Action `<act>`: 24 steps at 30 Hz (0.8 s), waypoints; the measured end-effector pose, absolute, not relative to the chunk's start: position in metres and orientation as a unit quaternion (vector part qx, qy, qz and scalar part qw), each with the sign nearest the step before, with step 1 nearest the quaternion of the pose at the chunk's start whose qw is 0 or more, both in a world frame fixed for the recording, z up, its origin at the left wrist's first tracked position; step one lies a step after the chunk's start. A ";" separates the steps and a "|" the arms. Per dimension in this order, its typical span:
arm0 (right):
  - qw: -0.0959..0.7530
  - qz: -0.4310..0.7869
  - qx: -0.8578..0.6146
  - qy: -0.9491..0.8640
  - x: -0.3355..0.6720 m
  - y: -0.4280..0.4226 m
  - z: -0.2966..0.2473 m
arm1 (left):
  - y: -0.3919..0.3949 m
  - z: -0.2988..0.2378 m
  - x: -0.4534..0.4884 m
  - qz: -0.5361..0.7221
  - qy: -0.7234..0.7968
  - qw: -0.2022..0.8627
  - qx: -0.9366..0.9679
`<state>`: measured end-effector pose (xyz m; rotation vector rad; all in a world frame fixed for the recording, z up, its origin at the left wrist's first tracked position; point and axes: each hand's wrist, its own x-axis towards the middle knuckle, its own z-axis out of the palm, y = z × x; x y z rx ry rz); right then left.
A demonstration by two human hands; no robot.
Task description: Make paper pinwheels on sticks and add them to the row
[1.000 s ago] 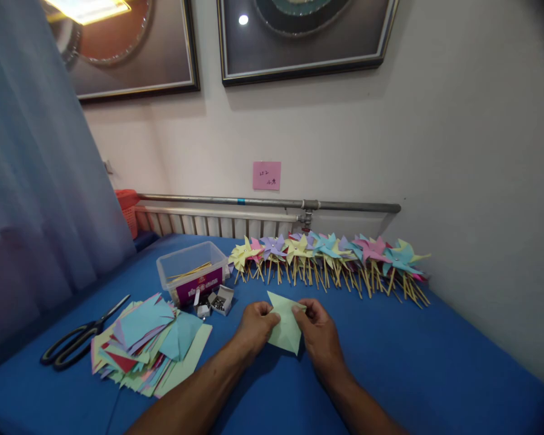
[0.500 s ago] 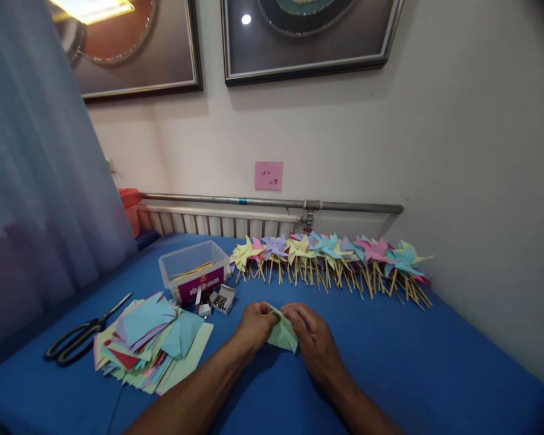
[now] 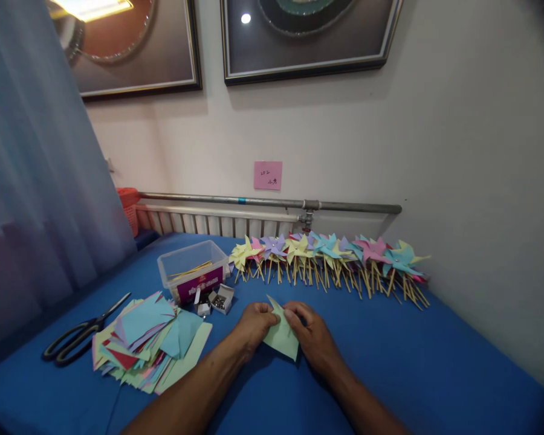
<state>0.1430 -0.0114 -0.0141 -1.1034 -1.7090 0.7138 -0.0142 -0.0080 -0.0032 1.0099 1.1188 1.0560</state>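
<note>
A light green sheet of paper is held between my two hands over the blue table, one pointed corner sticking up at its top. My left hand pinches its left side, thumb on top. On the right side my right hand grips the same paper with thumb and bent fingers. Left of my arms lies a loose pile of coloured paper pieces, with black-handled scissors beside it. Two small open boxes of metal pins stand just beyond my left hand.
A clear plastic tub with thin wooden sticks stands behind the small boxes. Finished paper pinwheels on sticks lie in a row along the back. Behind the blue table run a radiator and a metal pipe. A curtain hangs at left.
The green paper has turned so more of its flat face shows, and its top corner stands up higher. Both hands have shifted their hold on it slightly.
</note>
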 end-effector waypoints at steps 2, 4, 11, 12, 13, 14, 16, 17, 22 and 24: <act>0.469 0.284 -0.452 -0.704 0.142 -0.011 -0.014 | -0.007 -0.004 -0.015 0.454 0.482 0.604 0.444; 0.464 0.274 -0.459 -0.707 0.141 -0.011 -0.014 | -0.006 -0.005 -0.015 0.451 0.481 0.602 0.450; 0.449 0.214 -0.513 -0.699 0.135 -0.015 -0.015 | -0.005 -0.011 -0.013 0.453 0.488 0.591 0.455; 0.449 0.202 -0.519 -0.699 0.134 -0.015 -0.016 | -0.005 -0.011 -0.012 0.453 0.489 0.590 0.456; 0.447 0.192 -0.524 -0.699 0.134 -0.015 -0.017 | -0.005 -0.011 -0.012 0.454 0.488 0.589 0.456; 0.445 0.183 -0.531 -0.697 0.133 -0.015 -0.018 | -0.005 -0.012 -0.012 0.454 0.489 0.589 0.456; 0.439 0.172 -0.544 -0.695 0.133 -0.015 -0.020 | -0.006 -0.011 -0.012 0.455 0.490 0.589 0.455; 0.435 0.169 -0.549 -0.694 0.133 -0.014 -0.021 | -0.006 -0.011 -0.012 0.454 0.490 0.589 0.455; 0.428 0.167 -0.554 -0.694 0.133 -0.013 -0.023 | -0.007 -0.010 -0.012 0.451 0.491 0.588 0.459; 0.432 0.168 -0.551 -0.694 0.134 -0.013 -0.023 | -0.006 -0.011 -0.012 0.455 0.491 0.589 0.452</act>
